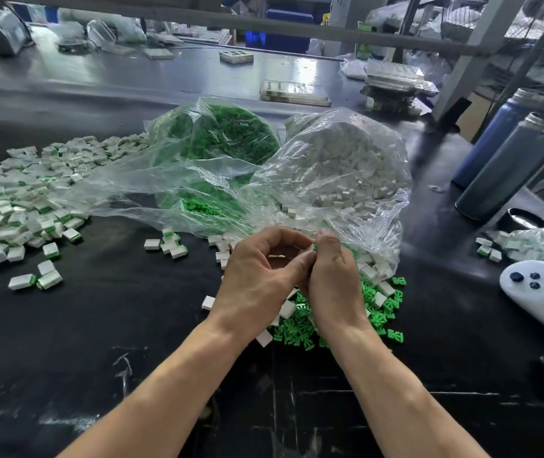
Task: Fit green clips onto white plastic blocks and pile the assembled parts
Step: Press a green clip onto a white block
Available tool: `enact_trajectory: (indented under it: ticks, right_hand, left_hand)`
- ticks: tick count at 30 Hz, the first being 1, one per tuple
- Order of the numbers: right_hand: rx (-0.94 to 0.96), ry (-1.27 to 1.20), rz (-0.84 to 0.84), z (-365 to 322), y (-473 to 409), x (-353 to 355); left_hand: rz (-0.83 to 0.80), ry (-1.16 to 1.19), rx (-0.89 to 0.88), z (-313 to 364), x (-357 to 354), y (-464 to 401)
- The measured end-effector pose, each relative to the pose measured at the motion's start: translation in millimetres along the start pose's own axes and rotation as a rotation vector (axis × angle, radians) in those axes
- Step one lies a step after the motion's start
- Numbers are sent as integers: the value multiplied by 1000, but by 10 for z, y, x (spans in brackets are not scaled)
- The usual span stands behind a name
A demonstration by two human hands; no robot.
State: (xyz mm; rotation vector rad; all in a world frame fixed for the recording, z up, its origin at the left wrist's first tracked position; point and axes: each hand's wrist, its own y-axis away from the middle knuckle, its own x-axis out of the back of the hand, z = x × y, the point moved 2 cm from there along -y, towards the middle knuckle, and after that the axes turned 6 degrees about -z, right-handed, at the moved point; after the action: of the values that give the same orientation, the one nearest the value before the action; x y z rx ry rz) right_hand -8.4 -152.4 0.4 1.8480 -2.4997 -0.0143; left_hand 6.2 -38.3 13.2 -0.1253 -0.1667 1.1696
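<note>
- Over the black worktop (105, 325), just in front of the clear bags, the left hand (257, 276) and right hand (333, 276) meet fingertip to fingertip, both pinching a small white plastic block (311, 247); whether a clip is already seated in it I cannot tell.
- To the left lies a wide heap of assembled white blocks with green inserts (22, 200), so much looks done.
- Plenty is left, I judge: a clear bag of loose white blocks (346, 166), a clear bag of green plastic clips (224, 133), and spilled green clips (300, 328) beneath the wrists.
- No brand, label or writing is legible anywhere.
</note>
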Motion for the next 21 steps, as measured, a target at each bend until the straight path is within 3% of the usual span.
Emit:
enact_trajectory:
  ticks: [9,21]
  right_hand:
    - [65,66,44,-65,20,-8]
    - [93,30,-38,-63,62,-5]
  left_hand:
    - [38,22,-57,-7,5,16]
    - [27,15,-47,5,61,27]
